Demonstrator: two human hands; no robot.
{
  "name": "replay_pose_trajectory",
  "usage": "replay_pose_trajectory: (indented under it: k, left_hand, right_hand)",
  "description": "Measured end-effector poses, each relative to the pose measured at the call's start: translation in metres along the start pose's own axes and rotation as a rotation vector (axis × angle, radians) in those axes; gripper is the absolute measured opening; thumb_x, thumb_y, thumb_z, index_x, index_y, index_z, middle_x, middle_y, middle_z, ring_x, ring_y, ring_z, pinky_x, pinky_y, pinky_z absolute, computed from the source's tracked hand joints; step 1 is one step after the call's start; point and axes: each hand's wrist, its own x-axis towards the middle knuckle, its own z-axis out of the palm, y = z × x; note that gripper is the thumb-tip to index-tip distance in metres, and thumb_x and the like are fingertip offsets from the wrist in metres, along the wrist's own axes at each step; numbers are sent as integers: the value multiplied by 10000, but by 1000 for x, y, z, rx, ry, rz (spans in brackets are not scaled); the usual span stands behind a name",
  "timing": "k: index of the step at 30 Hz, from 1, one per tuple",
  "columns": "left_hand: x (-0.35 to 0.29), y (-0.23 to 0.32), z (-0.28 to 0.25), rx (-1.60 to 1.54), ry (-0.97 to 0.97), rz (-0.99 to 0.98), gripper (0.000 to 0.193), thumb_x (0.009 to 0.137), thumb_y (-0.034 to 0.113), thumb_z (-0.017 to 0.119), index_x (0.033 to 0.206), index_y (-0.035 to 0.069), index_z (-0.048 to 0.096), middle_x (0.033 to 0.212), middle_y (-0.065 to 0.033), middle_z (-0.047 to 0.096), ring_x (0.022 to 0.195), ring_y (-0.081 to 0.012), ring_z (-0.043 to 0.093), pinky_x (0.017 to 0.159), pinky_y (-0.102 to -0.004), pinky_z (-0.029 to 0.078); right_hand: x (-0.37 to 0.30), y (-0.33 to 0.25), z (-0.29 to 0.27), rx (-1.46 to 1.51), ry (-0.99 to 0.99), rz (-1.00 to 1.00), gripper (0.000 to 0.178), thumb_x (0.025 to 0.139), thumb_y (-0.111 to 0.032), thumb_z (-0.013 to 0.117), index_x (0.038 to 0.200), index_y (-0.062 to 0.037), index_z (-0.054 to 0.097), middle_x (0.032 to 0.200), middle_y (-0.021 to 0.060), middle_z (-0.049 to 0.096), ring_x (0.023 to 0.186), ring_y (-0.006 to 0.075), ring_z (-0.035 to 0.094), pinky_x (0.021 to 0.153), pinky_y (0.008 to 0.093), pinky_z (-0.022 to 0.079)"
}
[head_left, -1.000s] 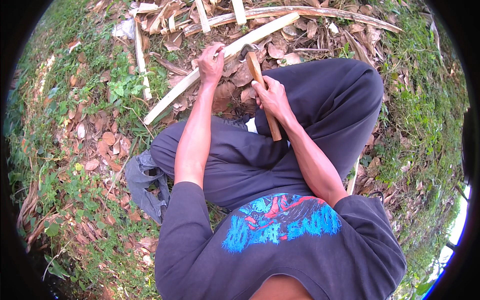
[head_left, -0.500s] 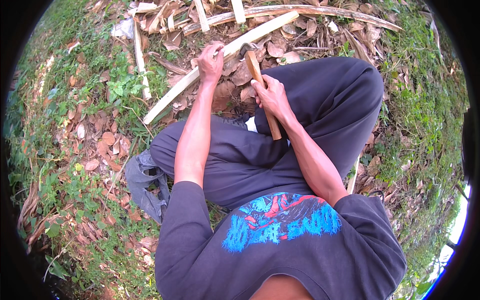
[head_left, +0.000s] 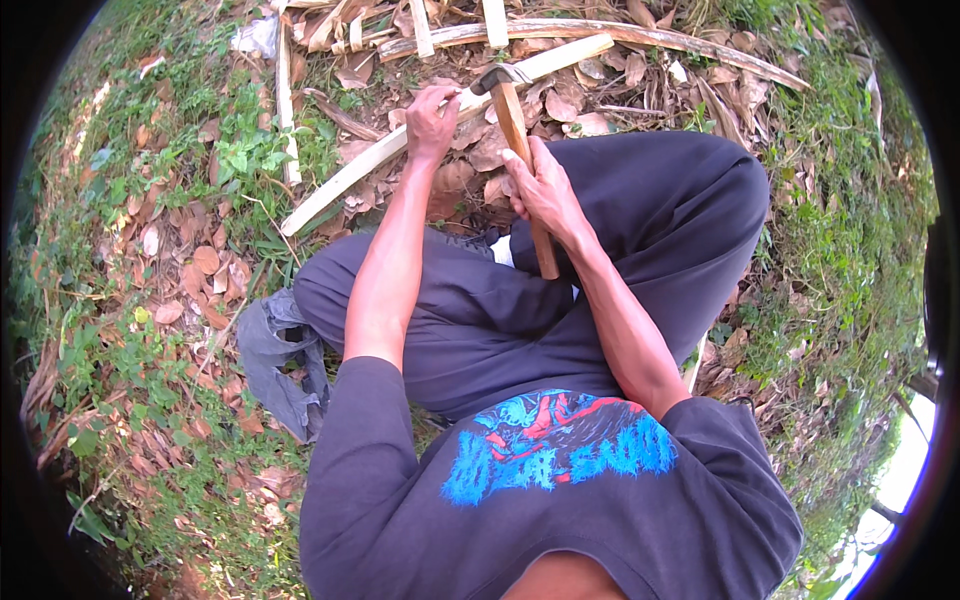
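My right hand [head_left: 543, 188] is wrapped round the wooden handle of a hammer [head_left: 511, 118]. The hammer's dark metal head is over a long pale wood strip [head_left: 350, 178], close beside my left fingers. That strip lies slantwise on the leaves, from near my left knee up to the far right. My left hand [head_left: 432, 124] is closed in a pinch on the strip, and whatever its fingertips hold is too small to name.
Beyond the strip, a curved length of wood [head_left: 660, 37] lies across dry leaves, with short pale sticks [head_left: 421, 28] by it. Another stick [head_left: 286, 110] and a crumpled clear plastic piece [head_left: 257, 38] are at the left. Grey cloth [head_left: 270, 350] lies beside my crossed legs [head_left: 440, 300].
The hammer head has moved up and left, closer to my left fingers over the strip. My left hand keeps its pinch, and the whole view has shifted slightly.
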Motion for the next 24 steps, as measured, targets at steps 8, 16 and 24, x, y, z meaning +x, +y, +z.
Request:
replay_pose_trajectory:
  k: [8,16,24]
  left_hand:
    - [-2,0,3,-25,26,-46,120,853,42,732,970,21,732,1012,-143,744,965,-302,717,865,-389,562]
    - [-6,-2,3,-40,19,-61,131,876,86,746,990,21,746,1031,-132,756,1018,-279,718,904,-367,555]
    - [-7,-9,10,11,39,-22,89,902,91,725,981,62,755,1026,-112,768,950,-243,733,885,-357,588]
  right_hand:
    - [18,4,12,-218,73,-85,413,996,-379,642,1079,20,573,789,217,669,746,373,679,708,467,524]
    - [28,5,21,-142,36,-38,334,1032,-328,608,1010,3,575,646,94,597,522,178,589,504,359,468]
    - [33,15,24,-176,29,-12,335,1042,-314,594,1003,15,545,628,88,593,476,171,588,440,350,462]
